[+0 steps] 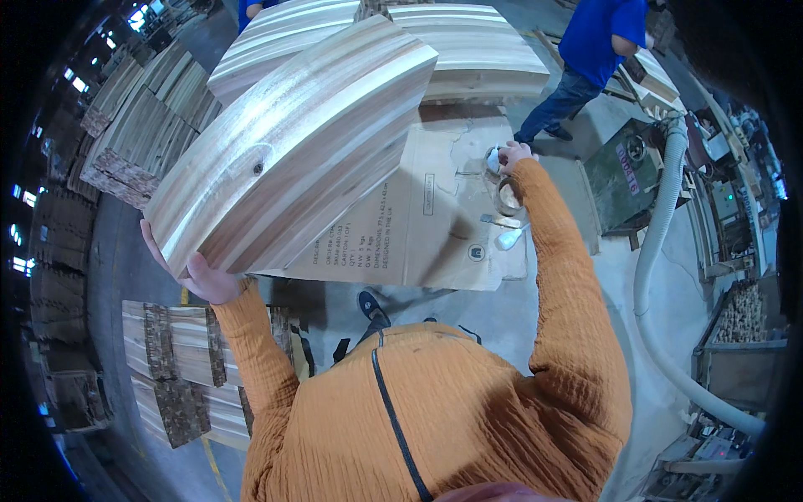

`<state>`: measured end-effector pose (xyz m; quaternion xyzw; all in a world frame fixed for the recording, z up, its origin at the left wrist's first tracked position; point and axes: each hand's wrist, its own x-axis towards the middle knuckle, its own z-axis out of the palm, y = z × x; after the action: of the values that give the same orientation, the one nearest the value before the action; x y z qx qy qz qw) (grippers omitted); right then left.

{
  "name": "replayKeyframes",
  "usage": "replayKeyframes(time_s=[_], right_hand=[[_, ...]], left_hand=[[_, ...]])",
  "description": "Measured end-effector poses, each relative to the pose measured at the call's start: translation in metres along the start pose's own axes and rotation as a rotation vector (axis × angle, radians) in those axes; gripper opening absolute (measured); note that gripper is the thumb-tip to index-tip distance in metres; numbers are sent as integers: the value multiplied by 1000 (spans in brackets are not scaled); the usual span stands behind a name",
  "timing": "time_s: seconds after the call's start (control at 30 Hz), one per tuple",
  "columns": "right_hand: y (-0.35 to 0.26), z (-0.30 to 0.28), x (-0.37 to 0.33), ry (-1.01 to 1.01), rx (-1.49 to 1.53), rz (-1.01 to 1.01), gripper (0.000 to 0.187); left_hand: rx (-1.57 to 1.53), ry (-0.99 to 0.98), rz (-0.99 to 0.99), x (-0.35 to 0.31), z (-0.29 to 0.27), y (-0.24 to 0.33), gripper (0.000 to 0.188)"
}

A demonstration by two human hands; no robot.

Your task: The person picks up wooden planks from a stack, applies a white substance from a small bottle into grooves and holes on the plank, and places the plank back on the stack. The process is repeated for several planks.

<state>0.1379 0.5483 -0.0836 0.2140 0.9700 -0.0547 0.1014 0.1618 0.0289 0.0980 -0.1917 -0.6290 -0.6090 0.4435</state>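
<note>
My left hand (206, 279) grips the near left corner of a large glued-up wooden board (293, 142), thumb on top and fingers at its edge. The board is tilted, with striped pale and brown grain and a dark knot on its face. My right hand (519, 156) is stretched out to the far right of a cardboard sheet (435, 243). Its fingers are closed on a small whitish object (493, 159), partly hidden and too small to name. Nearer me lie a small round container (508, 197), a flat tool (500, 222) and a whitish piece (508, 239).
Wooden panels (477, 42) are stacked behind the board. More stacks stand at the left (142, 142) and lower left (188, 360). A person in blue (598, 50) stands at the far right. A green machine (623, 176) and a grey hose (644, 276) are on the right.
</note>
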Motion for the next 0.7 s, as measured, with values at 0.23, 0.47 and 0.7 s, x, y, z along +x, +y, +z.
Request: replayKeyframes(time_s=[0.23,0.47,0.7], right_hand=[[17,9,17,-16,30,-23,36],[-16,4,8,22,-155,5,28],[-3,6,15,56,-90,35,24]], left_hand=[[30,-15,48,0,4,1,81],[84,-12,52,-8,-7,3,84],[34,-15,13,-4,-9,2,90]])
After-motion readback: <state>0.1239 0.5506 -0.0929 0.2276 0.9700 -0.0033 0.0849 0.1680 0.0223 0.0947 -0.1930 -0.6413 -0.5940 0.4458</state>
